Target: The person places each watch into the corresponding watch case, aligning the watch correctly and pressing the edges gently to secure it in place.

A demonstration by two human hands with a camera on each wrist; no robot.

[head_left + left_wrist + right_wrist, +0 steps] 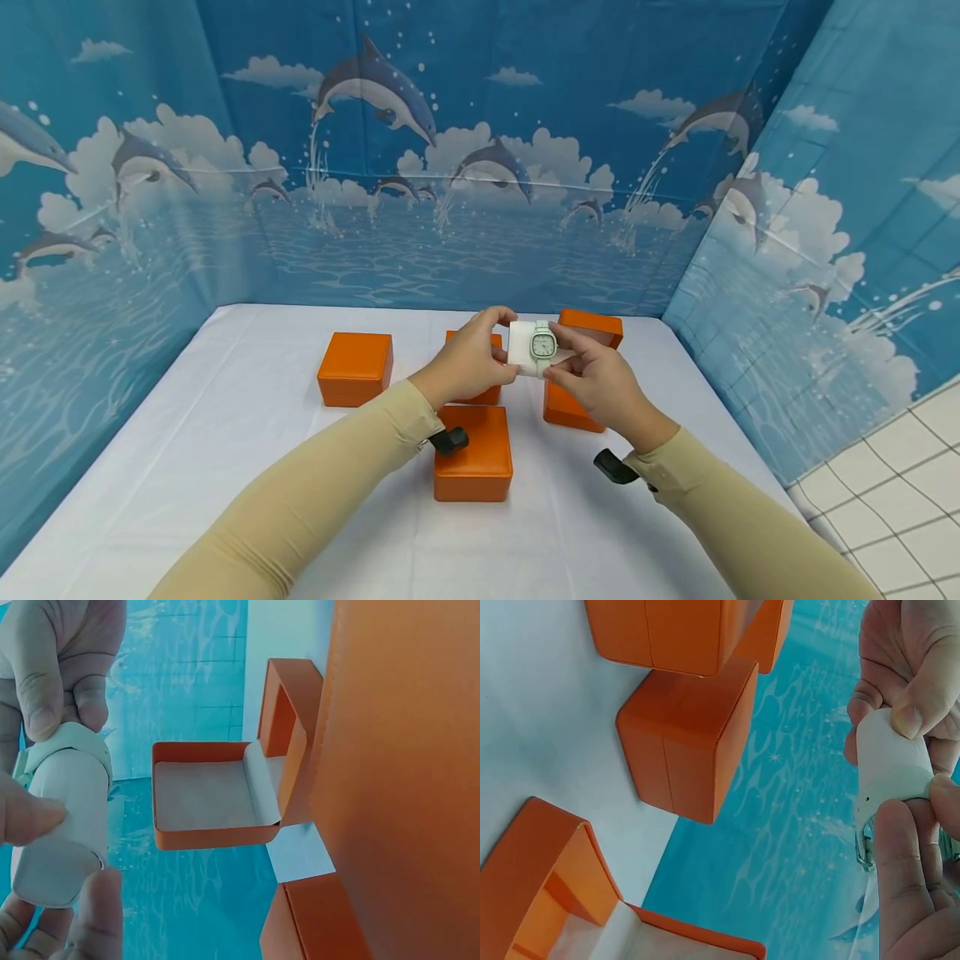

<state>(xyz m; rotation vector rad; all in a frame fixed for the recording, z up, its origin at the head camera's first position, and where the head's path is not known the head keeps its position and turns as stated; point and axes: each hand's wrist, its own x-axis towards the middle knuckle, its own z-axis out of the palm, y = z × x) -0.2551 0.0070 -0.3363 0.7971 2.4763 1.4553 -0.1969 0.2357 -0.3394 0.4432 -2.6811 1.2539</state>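
Note:
Both hands hold up a white cushion [519,340] with a pale green wristwatch [543,345] wrapped around it, the square dial facing the head camera. My left hand [471,354] grips the cushion's left end between thumb and fingers. At the other end, my right hand [600,379] pinches the watch strap above and below the dial. The right wrist view shows the cushion's bare white back [889,754] and the metal buckle [865,844] hanging beside the right fingers. Just behind the right hand stands an orange box [573,408] with its lid [600,325] raised; its inside is pale.
Three closed orange boxes stand on the white-covered table [255,400]: one at the left [355,368], one in front [472,467], and a middle box [491,395] partly hidden by the left hand. A blue dolphin-print curtain [450,233] surrounds the table's back and sides.

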